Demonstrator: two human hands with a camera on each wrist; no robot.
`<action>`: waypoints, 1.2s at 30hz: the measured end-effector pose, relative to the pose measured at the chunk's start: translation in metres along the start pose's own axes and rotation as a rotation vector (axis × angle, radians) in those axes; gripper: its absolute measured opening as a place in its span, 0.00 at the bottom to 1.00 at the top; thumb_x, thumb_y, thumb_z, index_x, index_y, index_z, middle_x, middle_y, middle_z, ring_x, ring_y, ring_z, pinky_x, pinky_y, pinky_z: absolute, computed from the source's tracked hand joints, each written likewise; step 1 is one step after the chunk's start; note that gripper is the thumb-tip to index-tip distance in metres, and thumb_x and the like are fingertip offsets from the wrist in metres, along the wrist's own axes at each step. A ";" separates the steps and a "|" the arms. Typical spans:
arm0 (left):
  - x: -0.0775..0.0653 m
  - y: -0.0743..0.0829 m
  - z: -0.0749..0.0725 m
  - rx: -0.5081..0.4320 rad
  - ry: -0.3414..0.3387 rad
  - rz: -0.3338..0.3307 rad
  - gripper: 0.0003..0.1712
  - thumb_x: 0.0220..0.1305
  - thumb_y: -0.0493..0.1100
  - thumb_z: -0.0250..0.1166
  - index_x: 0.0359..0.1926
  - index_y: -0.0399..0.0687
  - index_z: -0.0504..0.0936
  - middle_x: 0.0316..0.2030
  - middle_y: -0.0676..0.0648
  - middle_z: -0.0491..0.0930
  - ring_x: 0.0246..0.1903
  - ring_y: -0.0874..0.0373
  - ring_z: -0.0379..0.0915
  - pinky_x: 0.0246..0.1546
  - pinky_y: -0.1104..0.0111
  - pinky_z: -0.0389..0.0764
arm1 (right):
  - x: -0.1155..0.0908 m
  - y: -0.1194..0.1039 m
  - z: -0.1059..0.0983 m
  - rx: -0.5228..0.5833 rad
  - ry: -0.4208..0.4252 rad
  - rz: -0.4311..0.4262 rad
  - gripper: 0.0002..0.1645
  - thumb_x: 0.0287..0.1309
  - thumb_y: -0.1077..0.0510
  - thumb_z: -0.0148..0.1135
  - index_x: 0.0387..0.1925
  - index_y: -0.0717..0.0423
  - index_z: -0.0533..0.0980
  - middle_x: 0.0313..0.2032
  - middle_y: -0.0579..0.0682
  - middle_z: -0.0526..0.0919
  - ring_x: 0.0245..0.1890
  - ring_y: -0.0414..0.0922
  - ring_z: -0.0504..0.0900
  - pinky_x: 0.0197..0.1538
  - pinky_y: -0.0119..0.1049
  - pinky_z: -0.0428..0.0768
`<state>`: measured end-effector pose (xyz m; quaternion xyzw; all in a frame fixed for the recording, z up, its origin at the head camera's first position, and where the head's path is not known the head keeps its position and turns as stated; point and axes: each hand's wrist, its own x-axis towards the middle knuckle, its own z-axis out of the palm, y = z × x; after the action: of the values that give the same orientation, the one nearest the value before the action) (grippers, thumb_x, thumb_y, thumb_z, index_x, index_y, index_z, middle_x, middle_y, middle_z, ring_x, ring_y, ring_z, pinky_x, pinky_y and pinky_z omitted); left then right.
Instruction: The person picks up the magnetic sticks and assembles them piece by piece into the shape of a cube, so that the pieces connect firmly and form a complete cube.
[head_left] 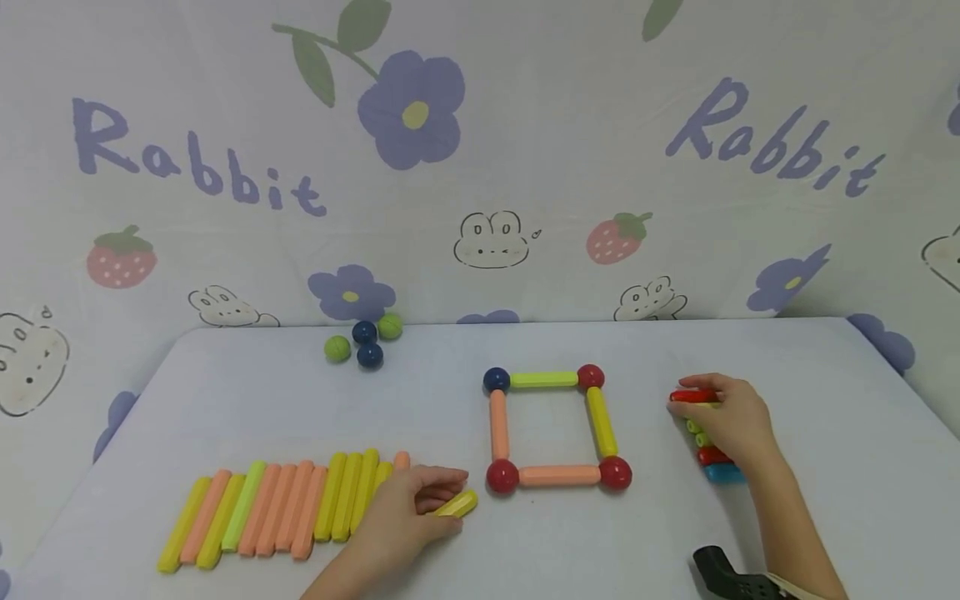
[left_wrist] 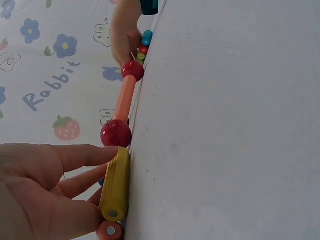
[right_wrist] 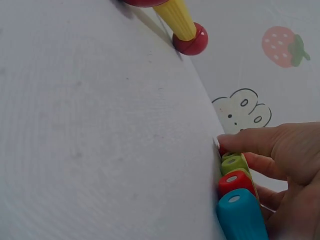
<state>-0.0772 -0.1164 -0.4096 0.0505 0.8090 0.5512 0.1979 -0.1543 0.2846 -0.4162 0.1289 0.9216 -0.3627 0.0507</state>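
Note:
My left hand (head_left: 401,515) pinches a yellow magnetic stick (head_left: 461,503) between thumb and fingers, just right of a row of sticks. In the left wrist view this yellow stick (left_wrist: 115,187) shows a metal disc in its near end. Over at the right, my right hand (head_left: 735,423) has its thumb and fingers on a red stick (head_left: 692,396) at the far end of a short row. Green sticks (right_wrist: 234,164), another red stick (right_wrist: 236,183) and a blue stick (right_wrist: 242,215) lie beside it, partly covered by the hand.
Between the hands lies a square of sticks with a navy ball (head_left: 497,380) and red balls (head_left: 502,476) at its corners. Left of it runs a row of yellow, orange and green sticks (head_left: 245,506). Several green and navy balls (head_left: 370,356) sit at the back edge.

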 end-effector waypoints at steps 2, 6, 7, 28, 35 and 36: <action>0.000 -0.001 0.001 0.007 -0.007 -0.001 0.26 0.60 0.26 0.74 0.60 0.33 0.83 0.53 0.43 0.86 0.48 0.55 0.82 0.52 0.66 0.87 | 0.000 -0.001 0.001 -0.012 0.012 0.001 0.34 0.73 0.52 0.65 0.70 0.68 0.69 0.67 0.76 0.67 0.66 0.72 0.64 0.60 0.66 0.81; 0.000 0.000 0.002 0.013 -0.010 -0.002 0.22 0.62 0.27 0.73 0.58 0.33 0.84 0.51 0.45 0.87 0.46 0.56 0.81 0.49 0.67 0.87 | -0.001 -0.002 0.004 -0.032 0.043 -0.013 0.32 0.72 0.54 0.65 0.69 0.69 0.71 0.64 0.77 0.69 0.64 0.72 0.66 0.59 0.66 0.82; -0.001 0.000 0.002 0.013 -0.009 -0.001 0.22 0.62 0.27 0.72 0.58 0.33 0.85 0.51 0.45 0.87 0.46 0.56 0.82 0.49 0.67 0.87 | -0.001 -0.002 0.005 -0.034 0.050 -0.018 0.32 0.72 0.54 0.65 0.68 0.69 0.71 0.64 0.77 0.70 0.63 0.72 0.66 0.59 0.66 0.82; -0.001 0.017 -0.008 -0.074 -0.060 -0.027 0.17 0.70 0.35 0.70 0.58 0.38 0.87 0.55 0.43 0.87 0.49 0.55 0.84 0.55 0.63 0.87 | -0.006 -0.012 0.011 -0.051 0.141 -0.140 0.24 0.72 0.57 0.66 0.63 0.64 0.75 0.58 0.73 0.77 0.56 0.70 0.75 0.60 0.74 0.69; 0.006 0.028 -0.010 -0.147 -0.008 -0.084 0.17 0.74 0.40 0.68 0.59 0.41 0.87 0.58 0.45 0.86 0.49 0.57 0.82 0.55 0.65 0.86 | -0.011 -0.025 0.011 -0.033 0.161 -0.212 0.22 0.71 0.57 0.67 0.61 0.63 0.77 0.56 0.72 0.80 0.55 0.69 0.76 0.55 0.74 0.62; 0.008 0.030 -0.010 -0.166 0.003 -0.096 0.17 0.74 0.41 0.67 0.60 0.42 0.87 0.59 0.45 0.85 0.50 0.57 0.81 0.56 0.65 0.86 | -0.012 -0.027 0.011 -0.030 0.164 -0.218 0.22 0.71 0.57 0.67 0.61 0.63 0.77 0.56 0.72 0.80 0.55 0.69 0.76 0.55 0.74 0.63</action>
<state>-0.0926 -0.1109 -0.3818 -0.0057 0.7623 0.6064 0.2261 -0.1497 0.2557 -0.4046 0.0563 0.9365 -0.3404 -0.0628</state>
